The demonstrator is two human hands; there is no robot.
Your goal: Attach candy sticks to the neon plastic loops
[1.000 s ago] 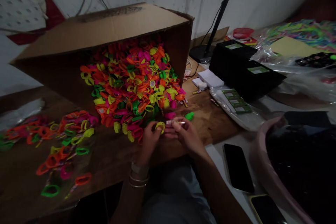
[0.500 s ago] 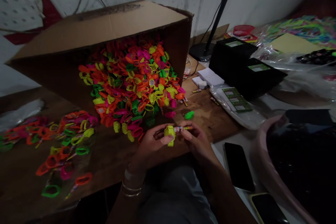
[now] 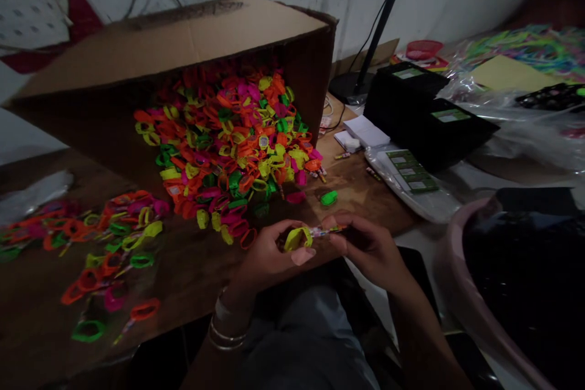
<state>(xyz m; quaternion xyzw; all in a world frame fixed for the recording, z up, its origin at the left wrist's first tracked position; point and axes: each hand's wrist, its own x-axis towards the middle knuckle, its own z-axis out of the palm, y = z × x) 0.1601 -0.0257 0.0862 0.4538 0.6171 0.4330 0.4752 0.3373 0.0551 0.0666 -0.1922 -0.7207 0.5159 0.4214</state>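
My left hand [image 3: 274, 256] is closed around a yellow plastic toy watch [image 3: 298, 239], its thumb pressed along the near side. From the watch a thin, colourfully printed wrapped stick [image 3: 321, 231] runs to the right. My right hand [image 3: 365, 247] pinches the far end of this stick between thumb and fingers. Just beyond my hands, a green toy watch [image 3: 328, 197] and a pink one [image 3: 295, 197] lie on the wooden table [image 3: 192, 292]. Behind them, a heap of orange, yellow, green and pink toy watches [image 3: 237, 140] spills from a cardboard box [image 3: 192, 36] lying on its side.
More toy watches with sticks [image 3: 114, 244] lie at left. To the right are white paper pads [image 3: 367, 133], black boxes [image 3: 457, 134], a plastic-wrapped pack [image 3: 411, 180], a black stand [image 3: 384, 18] and a pink-rimmed tub [image 3: 457, 256]. My right forearm partly covers a phone [image 3: 418, 271].
My right hand has moved right and turned, now pinching the stick's outer end. The yellow toy watch has tilted in my left hand, showing its loop opening.
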